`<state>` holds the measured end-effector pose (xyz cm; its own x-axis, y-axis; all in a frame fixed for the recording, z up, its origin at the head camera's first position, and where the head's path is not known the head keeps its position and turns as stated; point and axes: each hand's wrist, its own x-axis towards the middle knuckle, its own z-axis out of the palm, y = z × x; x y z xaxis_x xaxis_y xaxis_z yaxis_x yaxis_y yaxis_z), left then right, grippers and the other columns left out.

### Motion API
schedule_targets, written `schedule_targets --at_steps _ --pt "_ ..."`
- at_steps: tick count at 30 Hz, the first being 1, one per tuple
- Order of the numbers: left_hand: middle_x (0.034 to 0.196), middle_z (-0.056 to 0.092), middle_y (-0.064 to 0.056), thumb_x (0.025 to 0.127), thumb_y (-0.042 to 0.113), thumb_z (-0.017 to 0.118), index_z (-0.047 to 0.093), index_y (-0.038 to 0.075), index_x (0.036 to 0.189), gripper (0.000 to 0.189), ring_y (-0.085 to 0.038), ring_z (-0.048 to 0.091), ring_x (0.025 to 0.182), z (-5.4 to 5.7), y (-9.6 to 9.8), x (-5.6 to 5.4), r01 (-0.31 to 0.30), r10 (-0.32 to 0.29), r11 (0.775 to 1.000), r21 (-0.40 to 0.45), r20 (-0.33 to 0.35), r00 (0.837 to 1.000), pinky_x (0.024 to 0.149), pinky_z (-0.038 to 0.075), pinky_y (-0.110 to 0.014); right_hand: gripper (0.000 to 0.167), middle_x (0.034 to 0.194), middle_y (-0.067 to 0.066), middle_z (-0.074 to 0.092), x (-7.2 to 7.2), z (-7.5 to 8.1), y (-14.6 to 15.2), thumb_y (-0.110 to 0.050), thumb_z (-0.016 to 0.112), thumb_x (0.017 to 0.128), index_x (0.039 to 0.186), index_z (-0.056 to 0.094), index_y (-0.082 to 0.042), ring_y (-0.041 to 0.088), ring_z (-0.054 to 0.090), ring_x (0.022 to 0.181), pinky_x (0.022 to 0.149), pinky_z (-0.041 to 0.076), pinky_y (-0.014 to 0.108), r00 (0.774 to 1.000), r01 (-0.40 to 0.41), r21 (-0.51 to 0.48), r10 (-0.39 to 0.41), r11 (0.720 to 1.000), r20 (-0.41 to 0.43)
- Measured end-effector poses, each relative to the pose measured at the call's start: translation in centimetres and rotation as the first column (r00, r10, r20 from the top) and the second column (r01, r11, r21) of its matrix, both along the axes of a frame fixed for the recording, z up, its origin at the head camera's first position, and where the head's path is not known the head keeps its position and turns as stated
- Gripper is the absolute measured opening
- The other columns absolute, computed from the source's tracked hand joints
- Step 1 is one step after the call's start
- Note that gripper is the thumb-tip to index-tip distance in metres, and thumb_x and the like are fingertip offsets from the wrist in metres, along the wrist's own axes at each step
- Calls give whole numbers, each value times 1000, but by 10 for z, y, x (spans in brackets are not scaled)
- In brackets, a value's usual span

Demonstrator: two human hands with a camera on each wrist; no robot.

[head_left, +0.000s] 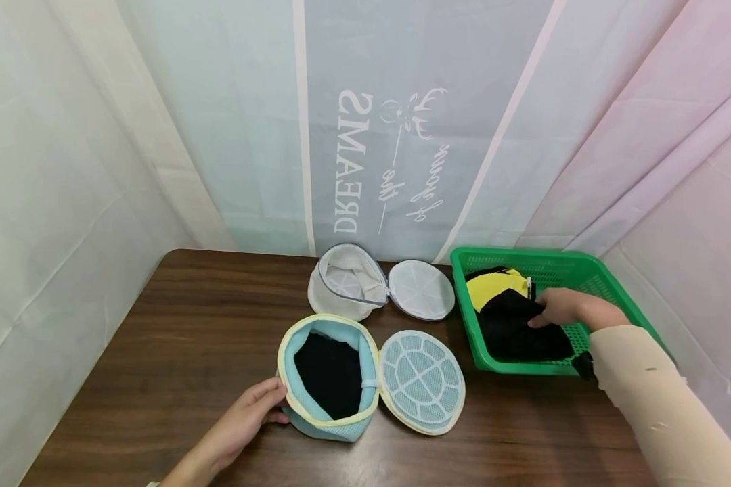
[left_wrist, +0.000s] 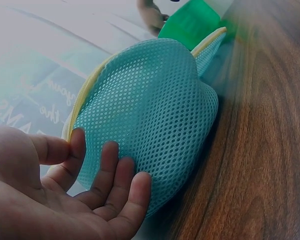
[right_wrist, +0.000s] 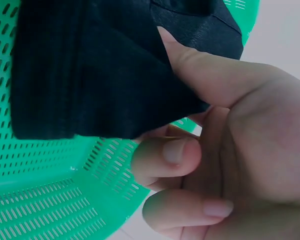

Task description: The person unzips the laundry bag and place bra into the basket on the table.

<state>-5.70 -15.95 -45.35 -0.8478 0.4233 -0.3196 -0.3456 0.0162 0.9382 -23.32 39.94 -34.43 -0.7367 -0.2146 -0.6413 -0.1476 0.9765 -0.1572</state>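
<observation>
A blue mesh laundry bag point(head_left: 335, 428) with a yellow rim stands at the front middle, unzipped, with black cloth point(head_left: 329, 375) inside. Its round lid point(head_left: 422, 382) lies folded out to the right. My left hand point(head_left: 252, 416) pinches the bag's rim between thumb and index finger; in the left wrist view the other fingers curl beside the mesh wall point(left_wrist: 150, 110). Over the green basket point(head_left: 481, 358), my right hand point(head_left: 560, 308) pinches a black garment point(head_left: 512, 328) by its edge. The right wrist view shows this black fabric point(right_wrist: 100, 75) between thumb and fingers.
Behind the blue bag, a white mesh laundry bag point(head_left: 341, 308) lies unzipped, its round lid point(head_left: 422, 289) spread to the right. Yellow cloth point(head_left: 493, 287) rests in the basket by the black garment. A printed curtain point(head_left: 390, 169) hangs behind the wooden table point(head_left: 176, 338).
</observation>
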Motion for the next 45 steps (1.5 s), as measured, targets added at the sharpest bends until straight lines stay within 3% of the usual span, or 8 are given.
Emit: schedule_targets --at_steps 3,6,11,13,23,31,40,45 --pt "110 58 -4 111 25 42 60 3 106 29 -13 57 104 -1 0 0 -1 1 1000 1 1 1000 91 54 -34 71 133 45 46 0 -2 -2 -31 72 96 132 46 24 57 52 118 88 54 55 999 12 -15 -11 1000 47" --pt "110 58 -4 111 25 42 60 3 106 29 -13 57 104 -1 0 0 3 -3 1000 2 0 1000 91 54 -34 59 118 38 56 2 -4 -3 -26 71 97 123 52 23 38 61 95 75 54 42 996 15 -47 -11 999 85" --pt "110 58 -3 111 26 42 61 4 108 29 -13 57 103 -1 0 0 6 -6 1000 -1 3 1000 91 54 -33 25 75 5 45 7 -9 -6 -22 67 99 88 58 -1 16 39 65 62 38 31 992 52 -82 -42 995 123" --pt "110 58 -3 111 26 42 61 4 108 29 -13 57 104 -2 0 0 4 -4 1000 0 4 1000 91 54 -33 24 72 1 40 8 -10 -7 -22 67 100 84 55 -7 15 38 64 62 37 31 993 50 -70 -41 996 114" --pt "110 57 -3 111 25 43 60 3 107 28 -12 57 104 -2 1 0 -3 3 1000 -1 4 1000 91 54 -33 34 85 9 55 6 -12 -12 -23 67 99 107 62 9 17 47 68 64 43 32 996 12 -22 -11 1000 83" --pt "109 57 -3 111 27 43 60 5 105 29 -14 57 105 0 1 -1 5 -5 1000 -6 10 1000 92 54 -34 25 62 -3 39 6 -16 -10 -18 62 102 80 54 -10 10 37 52 60 40 29 995 65 -53 -61 997 76" --pt "107 57 -3 111 26 43 59 5 103 28 -14 57 103 -1 1 -1 6 -6 1000 -3 11 1000 91 54 -34 14 69 2 46 7 -22 -11 -12 60 102 91 58 -5 16 51 62 61 45 30 997 31 -10 -30 999 70" --pt "108 57 -3 111 25 42 59 5 102 28 -14 56 104 -1 1 -1 7 -7 1000 -2 13 1000 91 54 -34 25 63 -1 42 9 -25 -12 -20 59 103 81 52 -9 14 45 56 60 42 30 998 48 -4 -47 999 49"
